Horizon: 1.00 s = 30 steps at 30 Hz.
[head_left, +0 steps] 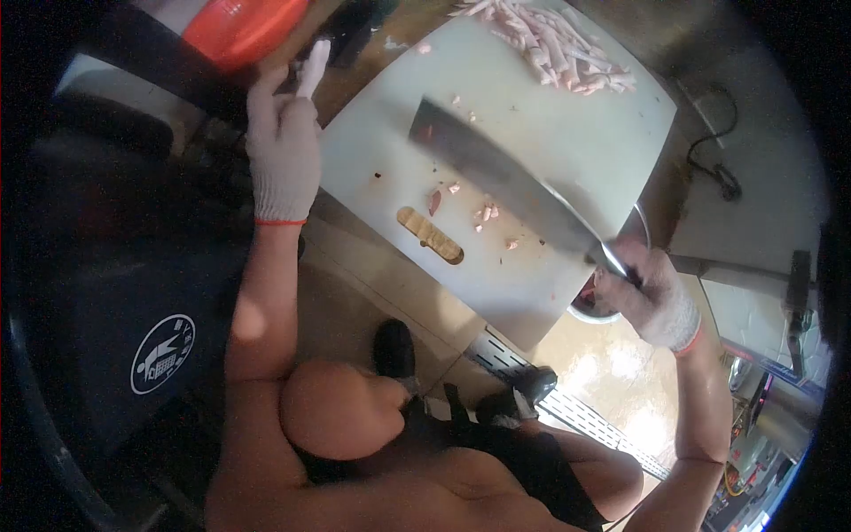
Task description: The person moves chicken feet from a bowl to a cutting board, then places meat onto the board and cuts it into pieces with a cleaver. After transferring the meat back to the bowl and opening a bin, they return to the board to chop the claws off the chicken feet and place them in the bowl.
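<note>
My left hand (285,146), in a white knit glove, is raised off the left edge of the white cutting board (567,142). Its fingers are closed on a pale piece that looks like a chicken foot (314,68), sticking up past them. My right hand (654,297), gloved too, grips the handle of a broad knife (510,182). The blade, slightly blurred, slants over the board. Small pinkish scraps (487,213) lie on the board beside the blade. At its far end is a heap of similar pale chicken feet (567,49).
Beyond my left hand is a red basin (239,31). A metal bowl (596,310) with dark reddish contents sits under the board's right edge. To the left stands a dark bin-like surface with a round white logo (163,353). A slotted floor drain (603,424) runs below.
</note>
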### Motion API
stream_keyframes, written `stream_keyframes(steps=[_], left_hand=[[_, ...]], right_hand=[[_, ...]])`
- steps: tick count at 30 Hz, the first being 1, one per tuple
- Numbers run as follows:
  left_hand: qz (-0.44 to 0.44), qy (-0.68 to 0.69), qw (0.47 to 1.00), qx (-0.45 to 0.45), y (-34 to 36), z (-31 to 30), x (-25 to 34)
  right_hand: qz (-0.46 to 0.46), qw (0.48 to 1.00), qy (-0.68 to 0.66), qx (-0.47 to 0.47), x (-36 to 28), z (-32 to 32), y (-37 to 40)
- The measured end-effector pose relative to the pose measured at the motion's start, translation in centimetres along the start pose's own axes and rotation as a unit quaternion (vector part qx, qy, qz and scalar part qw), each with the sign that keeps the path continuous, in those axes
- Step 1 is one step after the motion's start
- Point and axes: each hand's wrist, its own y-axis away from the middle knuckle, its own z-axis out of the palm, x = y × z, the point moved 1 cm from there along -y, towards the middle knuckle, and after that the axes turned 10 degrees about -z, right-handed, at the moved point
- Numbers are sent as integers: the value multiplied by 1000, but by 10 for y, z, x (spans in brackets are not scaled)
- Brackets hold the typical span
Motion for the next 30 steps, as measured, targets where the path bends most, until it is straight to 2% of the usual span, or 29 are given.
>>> stream_keyframes(steps=[1, 2, 5, 8, 10, 12, 14, 15, 18, 22, 24, 25, 28, 30], left_hand=[[-1, 4, 1000, 1, 1, -1, 4], [-2, 4, 1000, 3, 1, -3, 3], [23, 16, 1000, 5, 2, -6, 0], [48, -1, 999, 5, 1, -12, -1], [3, 10, 1000, 14, 6, -13, 6], [8, 8, 1000, 17, 9, -15, 7], [13, 8, 1000, 15, 13, -13, 12], [27, 12, 999, 22, 15, -10, 16], [44, 21, 998, 35, 21, -9, 26], [58, 13, 997, 44, 25, -15, 31], [51, 16, 998, 46, 28, -12, 35], [44, 16, 998, 47, 29, -9, 38], [95, 23, 995, 21, 30, 3, 39], [93, 27, 995, 2, 32, 8, 42]], right_hand=[[-42, 997, 3, -60, 9, -5, 3], [-43, 997, 4, -62, 13, -12, 1], [-23, 986, 19, -162, 23, -28, -16], [37, 982, -7, -184, 30, -38, -55], [130, 977, 49, -163, 24, -49, -88], [89, 981, 99, -140, 32, -59, -119], [34, 989, 132, -65, 33, -56, -139], [12, 992, 108, -59, 31, -52, -145], [-15, 998, 49, -38, 15, -43, -131], [63, 986, -46, 146, -18, -2, -60], [-13, 971, 148, 189, -4, 21, -32], [94, 970, 88, 207, -18, 35, -25], [36, 971, 91, 220, -2, 74, -21], [-15, 972, 99, 214, -4, 97, -29]])
